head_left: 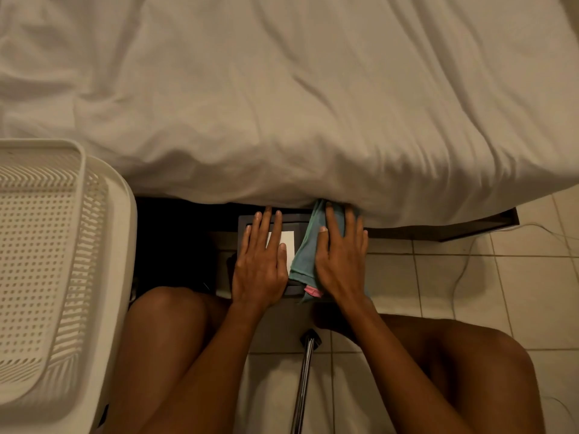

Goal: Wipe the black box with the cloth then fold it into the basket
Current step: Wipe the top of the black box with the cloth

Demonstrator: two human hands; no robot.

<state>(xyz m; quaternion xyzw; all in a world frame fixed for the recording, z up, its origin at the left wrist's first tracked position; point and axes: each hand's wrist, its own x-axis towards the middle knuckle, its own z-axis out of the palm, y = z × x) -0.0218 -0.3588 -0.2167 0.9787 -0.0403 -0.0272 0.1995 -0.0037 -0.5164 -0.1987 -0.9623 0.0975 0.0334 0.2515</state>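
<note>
Head view, looking down past both knees. I see the black box (250, 222) on the tiled floor (438, 277) right at the bed's edge, its far side tucked under the overhanging white duvet (282, 104). A white label (289, 242) shows on the box top.

Left hand (260, 264) — flat on the box top, fingers extended and spread, palm down, partly covering the label. Grip apart; it clamps nothing, only presses.

Right hand (341, 261) — also flat, fingers extended, lying on the teal cloth (305, 255). Grip apart; the cloth is pinned under the palm, not pinched. The cloth drapes over the right part of the box, its far end touching the duvet, its near end hanging over the box's front edge, where a small pink tag (313, 291) shows.

White perforated laundry basket (100, 245) stands at my left, beside the bed, well apart from the cloth. A chrome pole (304, 386) rises between the knees. A thin cable (463, 270) trails over the tiles at right.
</note>
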